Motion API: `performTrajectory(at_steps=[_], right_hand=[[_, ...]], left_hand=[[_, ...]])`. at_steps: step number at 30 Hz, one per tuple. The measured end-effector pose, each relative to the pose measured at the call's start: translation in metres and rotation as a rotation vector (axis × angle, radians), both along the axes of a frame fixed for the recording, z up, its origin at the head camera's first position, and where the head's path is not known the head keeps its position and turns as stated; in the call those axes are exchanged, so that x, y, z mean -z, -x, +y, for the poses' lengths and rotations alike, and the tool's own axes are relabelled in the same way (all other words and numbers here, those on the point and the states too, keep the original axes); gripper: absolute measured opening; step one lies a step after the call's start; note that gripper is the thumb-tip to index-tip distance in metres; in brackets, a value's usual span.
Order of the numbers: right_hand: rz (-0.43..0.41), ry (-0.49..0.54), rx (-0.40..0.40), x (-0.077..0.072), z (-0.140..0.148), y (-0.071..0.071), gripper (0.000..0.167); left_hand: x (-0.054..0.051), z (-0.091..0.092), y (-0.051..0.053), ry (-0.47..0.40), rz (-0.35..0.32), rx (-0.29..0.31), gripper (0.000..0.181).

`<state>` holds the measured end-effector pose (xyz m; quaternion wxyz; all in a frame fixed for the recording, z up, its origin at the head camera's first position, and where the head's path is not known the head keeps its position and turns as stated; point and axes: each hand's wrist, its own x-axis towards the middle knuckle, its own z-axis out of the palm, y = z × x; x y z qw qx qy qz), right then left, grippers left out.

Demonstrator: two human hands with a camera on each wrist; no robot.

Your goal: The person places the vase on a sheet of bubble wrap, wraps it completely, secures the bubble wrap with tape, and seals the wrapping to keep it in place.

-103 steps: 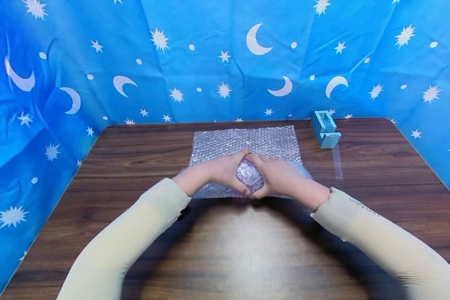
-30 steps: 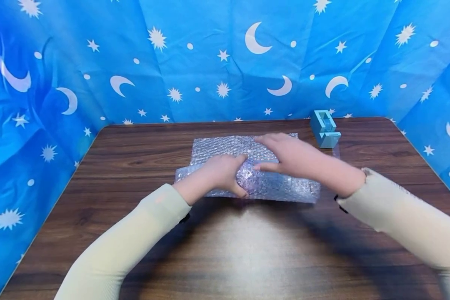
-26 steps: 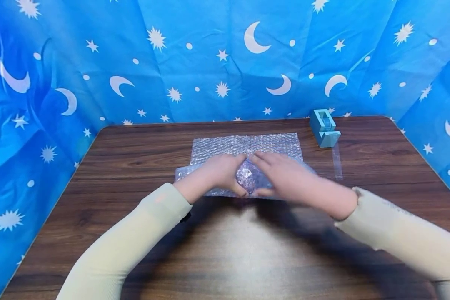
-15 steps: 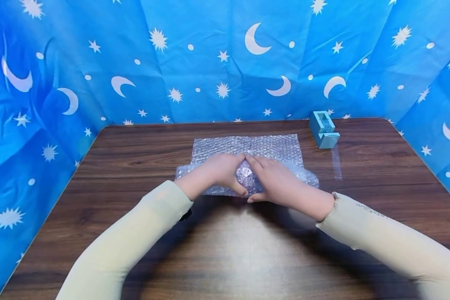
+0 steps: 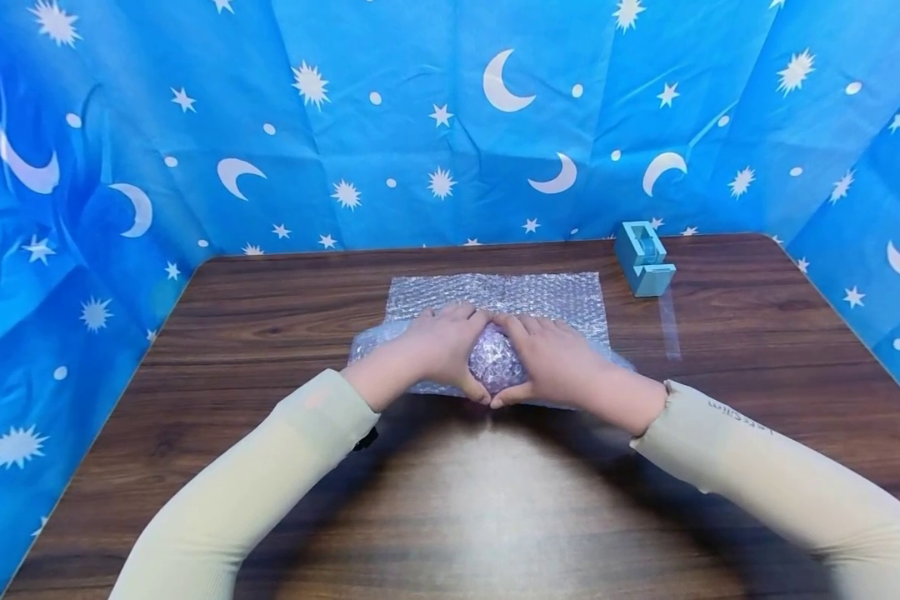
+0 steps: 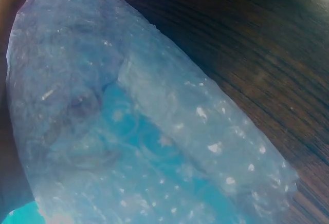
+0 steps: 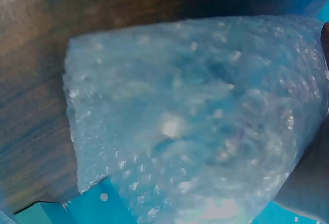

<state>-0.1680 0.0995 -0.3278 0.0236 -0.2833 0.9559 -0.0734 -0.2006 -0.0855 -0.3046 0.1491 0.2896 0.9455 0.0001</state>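
Observation:
A rounded bundle of clear bubble wrap (image 5: 495, 360) shows between both hands in the head view, at the near part of the sheet. What lies inside is hidden by the layers. My left hand (image 5: 444, 346) grips its left side and my right hand (image 5: 558, 358) its right side, with thumbs on the near face and fingers over the top. The thumb tips meet, or nearly so. Behind the hands the rest of the bubble wrap sheet (image 5: 498, 290) lies flat. Loose wrap ends stick out sideways, filling the left wrist view (image 6: 67, 106) and the right wrist view (image 7: 180, 90).
A light blue tape dispenser (image 5: 644, 260) stands at the back right of the brown wooden table (image 5: 270, 292). From it a strip of clear tape (image 5: 669, 325) hangs down toward the near side. A blue cloth with moons and stars (image 5: 420, 108) surrounds the table's back and sides.
About a second ago my right hand was raised off to the right; it has come back down onto the bundle. More of the rounded wrap now shows between my hands.

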Motion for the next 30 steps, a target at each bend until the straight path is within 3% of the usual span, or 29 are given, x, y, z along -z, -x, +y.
performTrajectory(at_steps=[4, 9, 15, 22, 30], right_hand=[[-0.025, -0.035, 0.034, -0.001, 0.003, 0.0, 0.112], [0.013, -0.085, 0.055, -0.002, 0.005, 0.0, 0.112], [0.028, -0.109, 0.046, -0.004, 0.007, -0.002, 0.109], [0.021, -0.035, 0.022, -0.002, 0.006, -0.006, 0.116], [-0.025, 0.026, 0.018, -0.003, 0.002, -0.005, 0.122]], left_hand=[[-0.001, 0.001, 0.002, -0.015, -0.013, 0.022, 0.113], [-0.002, 0.0, 0.008, -0.026, -0.061, 0.035, 0.117], [-0.003, -0.001, 0.014, -0.084, -0.133, 0.038, 0.103], [-0.001, 0.005, 0.018, -0.136, -0.188, 0.098, 0.099], [0.004, 0.004, 0.013, -0.169, -0.158, 0.075, 0.098]])
